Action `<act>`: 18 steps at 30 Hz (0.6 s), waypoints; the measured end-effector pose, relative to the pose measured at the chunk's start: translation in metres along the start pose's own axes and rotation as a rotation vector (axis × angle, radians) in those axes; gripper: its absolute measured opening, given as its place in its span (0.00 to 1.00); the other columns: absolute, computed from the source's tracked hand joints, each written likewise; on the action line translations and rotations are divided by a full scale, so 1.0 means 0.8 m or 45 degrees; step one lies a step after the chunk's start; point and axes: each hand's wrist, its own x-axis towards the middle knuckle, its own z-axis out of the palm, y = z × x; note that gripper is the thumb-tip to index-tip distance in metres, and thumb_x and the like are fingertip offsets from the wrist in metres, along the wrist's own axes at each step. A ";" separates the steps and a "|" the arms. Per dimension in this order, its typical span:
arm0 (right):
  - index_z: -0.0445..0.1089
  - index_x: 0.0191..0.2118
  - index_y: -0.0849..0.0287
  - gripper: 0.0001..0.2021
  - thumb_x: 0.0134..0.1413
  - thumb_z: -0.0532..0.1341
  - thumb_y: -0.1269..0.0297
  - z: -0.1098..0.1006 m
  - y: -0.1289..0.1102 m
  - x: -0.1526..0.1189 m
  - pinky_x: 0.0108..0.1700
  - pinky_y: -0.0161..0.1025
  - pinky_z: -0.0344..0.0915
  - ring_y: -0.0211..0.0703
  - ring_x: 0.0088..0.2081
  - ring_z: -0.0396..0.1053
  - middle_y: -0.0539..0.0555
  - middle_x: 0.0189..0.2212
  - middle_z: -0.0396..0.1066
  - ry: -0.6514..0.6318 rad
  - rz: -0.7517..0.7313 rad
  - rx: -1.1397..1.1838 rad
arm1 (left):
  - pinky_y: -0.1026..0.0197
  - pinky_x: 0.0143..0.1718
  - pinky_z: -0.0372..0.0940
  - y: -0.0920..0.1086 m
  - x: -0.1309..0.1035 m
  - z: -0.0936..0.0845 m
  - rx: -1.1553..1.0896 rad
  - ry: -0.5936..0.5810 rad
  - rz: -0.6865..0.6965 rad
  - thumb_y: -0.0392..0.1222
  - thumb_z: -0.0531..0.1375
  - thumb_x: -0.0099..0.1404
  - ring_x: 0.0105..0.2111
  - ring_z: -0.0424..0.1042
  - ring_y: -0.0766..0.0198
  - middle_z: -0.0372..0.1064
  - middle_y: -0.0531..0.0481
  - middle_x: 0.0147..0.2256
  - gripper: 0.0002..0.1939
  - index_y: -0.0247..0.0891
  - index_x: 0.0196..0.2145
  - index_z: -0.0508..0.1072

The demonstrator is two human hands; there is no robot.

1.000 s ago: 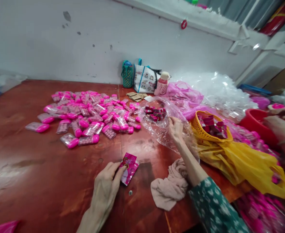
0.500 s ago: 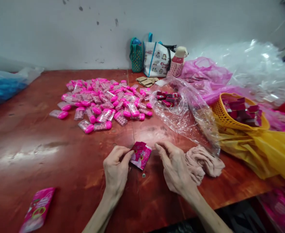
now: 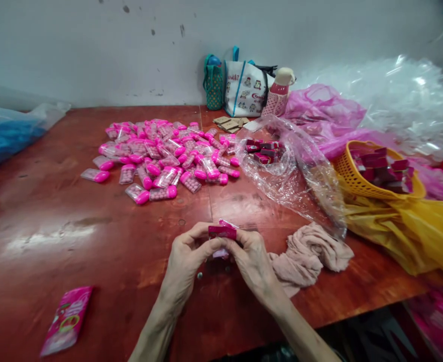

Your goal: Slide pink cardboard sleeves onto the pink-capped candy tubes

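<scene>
My left hand (image 3: 186, 256) pinches the left side of a small pink printed packet (image 3: 221, 232) between thumb and fingers. From the other side, my right hand (image 3: 252, 259) grips the same packet, its thumb near the left one. Fingers cover much of the packet, and a pale part shows below them. Farther back on the table (image 3: 123, 241) lies a heap of small clear containers (image 3: 164, 156) with pink caps and pinkish beads inside. Another pink printed pack (image 3: 67, 319) lies flat at the lower left.
Right of my hands is a crumpled beige cloth (image 3: 315, 251). Behind it lies a clear plastic bag (image 3: 282, 186) with dark pink packets. A yellow basket (image 3: 351, 176) of similar pieces stands on yellow plastic (image 3: 413, 226). A bag (image 3: 244, 90) and bottle (image 3: 278, 93) stand by the wall.
My right hand has moved left and taken hold of the packet, which was in my left hand alone. The packet is now tilted, with its edge toward me.
</scene>
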 end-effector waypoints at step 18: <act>0.67 0.22 0.62 0.13 0.54 0.55 0.63 0.013 -0.018 -0.007 0.24 0.30 0.55 0.34 0.21 0.60 0.47 0.17 0.63 -0.159 0.051 -0.044 | 0.66 0.22 0.61 -0.007 0.006 -0.007 -0.389 0.158 -0.216 0.35 0.66 0.45 0.18 0.64 0.69 0.66 0.53 0.17 0.05 0.31 0.21 0.73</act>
